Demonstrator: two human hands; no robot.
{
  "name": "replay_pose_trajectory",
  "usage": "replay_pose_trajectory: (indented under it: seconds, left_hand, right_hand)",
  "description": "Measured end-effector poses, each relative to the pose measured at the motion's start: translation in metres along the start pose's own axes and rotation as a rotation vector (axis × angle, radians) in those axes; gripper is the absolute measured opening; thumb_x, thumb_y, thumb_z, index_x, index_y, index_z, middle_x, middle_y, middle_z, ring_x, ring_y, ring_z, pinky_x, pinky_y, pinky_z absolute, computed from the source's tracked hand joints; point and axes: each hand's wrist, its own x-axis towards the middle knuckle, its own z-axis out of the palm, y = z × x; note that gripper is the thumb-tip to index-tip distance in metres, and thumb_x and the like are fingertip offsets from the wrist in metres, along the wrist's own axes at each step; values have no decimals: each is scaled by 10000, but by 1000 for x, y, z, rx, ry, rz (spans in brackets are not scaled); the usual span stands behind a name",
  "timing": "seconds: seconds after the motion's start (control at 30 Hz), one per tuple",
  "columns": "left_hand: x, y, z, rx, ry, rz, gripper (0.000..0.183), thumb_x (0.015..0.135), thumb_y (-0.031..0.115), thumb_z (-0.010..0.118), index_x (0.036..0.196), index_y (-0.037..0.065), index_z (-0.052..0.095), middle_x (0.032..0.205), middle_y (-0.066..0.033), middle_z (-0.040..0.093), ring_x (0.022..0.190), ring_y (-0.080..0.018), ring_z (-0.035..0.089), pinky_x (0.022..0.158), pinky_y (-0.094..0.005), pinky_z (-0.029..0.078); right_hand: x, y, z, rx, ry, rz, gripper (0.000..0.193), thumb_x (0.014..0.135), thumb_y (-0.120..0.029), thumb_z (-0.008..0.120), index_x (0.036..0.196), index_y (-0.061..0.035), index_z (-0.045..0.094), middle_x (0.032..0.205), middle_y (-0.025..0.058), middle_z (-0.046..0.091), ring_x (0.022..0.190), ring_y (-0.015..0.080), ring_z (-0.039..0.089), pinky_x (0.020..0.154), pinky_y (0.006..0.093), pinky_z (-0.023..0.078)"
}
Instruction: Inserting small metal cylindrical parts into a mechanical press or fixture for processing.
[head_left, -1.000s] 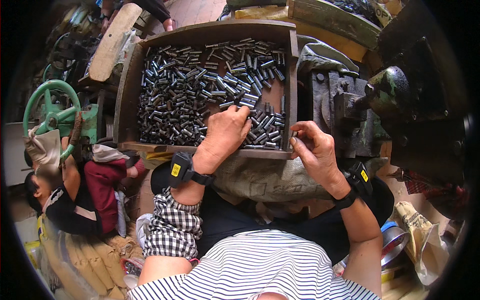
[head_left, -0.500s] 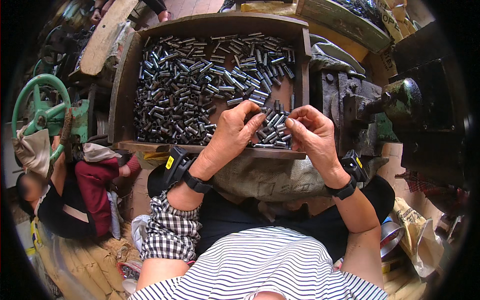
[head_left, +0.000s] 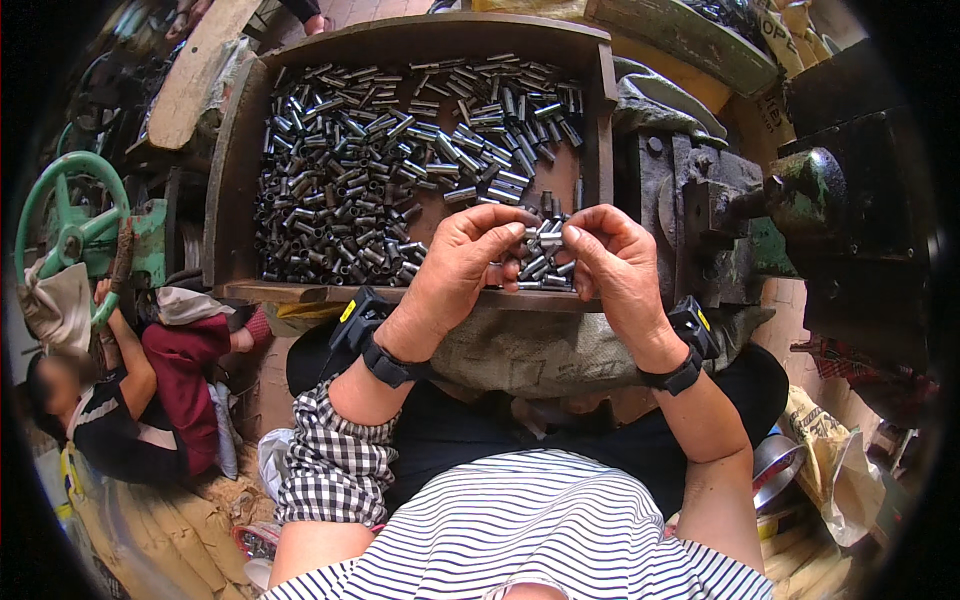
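Over the near right part of a wooden tray (head_left: 450,35), the person's two hands almost meet. The left hand (head_left: 462,258) pinches a short silver tube (head_left: 531,232) between thumb and forefinger; the right hand (head_left: 618,258) pinches a second tube (head_left: 551,239) close beside it — whether the two touch is too small to tell. Loose metal pieces (head_left: 345,185) crowd the tray — densest toward the left.

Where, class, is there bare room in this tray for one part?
Tray floor shows bare between the upper tubes, right wall and right hand, though a lone tube lies by that wall. Another patch shows between the left heap and left hand. Crowded: the left half and beneath both hands.
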Motion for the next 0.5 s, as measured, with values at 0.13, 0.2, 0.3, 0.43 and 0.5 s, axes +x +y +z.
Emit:
replay_pose_trajectory:
  seconds: [0.13,0.2,0.3,0.43,0.5]
  left_hand:
    - [3,-6,-2,-56,-13,-11,190,890,137,584,1043,27,593,761,-13,596,584,-60,567,499,-182,498]
    - [4,-6,-1,-58,-13,-24,183,890,140,584,1039,32,593,756,-14,595,577,-61,568,494,-182,496]
    - [4,-5,2,-47,0,-44,170,894,147,583,1027,42,591,742,-14,594,563,-61,568,486,-181,492]
    - [5,-6,5,-23,19,-19,155,898,162,583,1006,51,587,709,-13,587,523,-53,558,455,-175,476]
    - [5,-6,6,-24,17,-21,154,898,163,584,1003,50,585,699,-12,585,507,-49,553,436,-169,465]
  right_hand:
    - [4,4,-3,9,-2,18,155,880,-146,609,903,3,574,674,70,635,408,37,501,367,148,377]
    - [4,6,-6,22,2,36,165,880,-153,612,900,6,572,674,74,636,409,37,503,367,148,379]
    - [4,5,-7,42,12,47,182,879,-163,617,901,11,569,675,79,636,410,39,505,367,145,383]
    - [4,7,-7,97,18,53,189,879,-171,618,902,9,567,676,83,634,408,40,503,368,142,386]
    - [4,7,-7,134,22,64,186,881,-170,615,899,8,565,677,84,632,409,40,503,370,140,386]
